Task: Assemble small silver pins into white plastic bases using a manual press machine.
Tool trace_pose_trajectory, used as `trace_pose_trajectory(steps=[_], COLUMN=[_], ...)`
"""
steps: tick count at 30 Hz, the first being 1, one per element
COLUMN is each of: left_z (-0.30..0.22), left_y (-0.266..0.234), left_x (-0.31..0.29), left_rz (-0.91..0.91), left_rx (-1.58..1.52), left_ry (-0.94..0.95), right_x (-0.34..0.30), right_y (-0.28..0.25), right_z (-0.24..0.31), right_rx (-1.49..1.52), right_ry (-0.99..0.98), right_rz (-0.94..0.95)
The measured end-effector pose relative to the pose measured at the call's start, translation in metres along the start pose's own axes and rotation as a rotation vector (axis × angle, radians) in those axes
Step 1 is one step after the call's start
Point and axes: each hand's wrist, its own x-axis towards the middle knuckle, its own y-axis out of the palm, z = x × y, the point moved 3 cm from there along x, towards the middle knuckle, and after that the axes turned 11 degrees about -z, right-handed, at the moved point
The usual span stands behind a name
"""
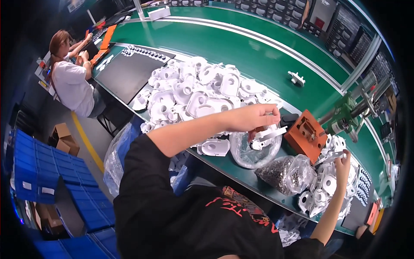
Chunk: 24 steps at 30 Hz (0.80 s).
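My left hand [264, 117] is closed, fingers bent down around a white plastic part [271, 134] with a flat rim, held above a round container lined with clear plastic [244, 163]. My right hand [343, 159] is pinched on the end of another white plastic piece [328, 157], over a heap of white molded parts [320, 197]. Between my hands sits an orange-brown fixture block [302, 140] with a shaped recess. Close beside it stands a green press [343, 114]. A clear bag of small metal screws [280, 173] lies in front of the block.
A large pile of white molded parts [194, 88] spreads left of my hands. One white part [296, 78] lies on the green conveyor [258, 47]. Dark mats hold small parts at both ends. A person [73, 82] works at the far left, near blue crates [51, 172].
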Motion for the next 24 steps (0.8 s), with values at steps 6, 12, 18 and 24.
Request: trace_pose_trajectory(steps=[6, 12, 18, 24], left_z=[-0.001, 0.019, 0.037, 0.023], left_y=[0.019, 0.073, 0.099, 0.110], left_x=[-0.028, -0.011, -0.013, -0.024], left_rz=[-0.257, -0.285, -0.331, -0.258], left_rx=[-0.380, -0.518, -0.388, -0.530], left_ry=[-0.079, 0.134, 0.300, 0.306], right_x=[-0.049, -0.147, -0.159, -0.168], right_y=[-0.021, 0.025, 0.056, 0.045], right_z=[0.098, 0.201, 0.207, 0.200], right_rx=[-0.159, 0.010, 0.301, 0.181], right_ry=[-0.227, -0.991, -0.935, -0.976], right_rz=[-0.338, -0.044, 0.057, -0.147])
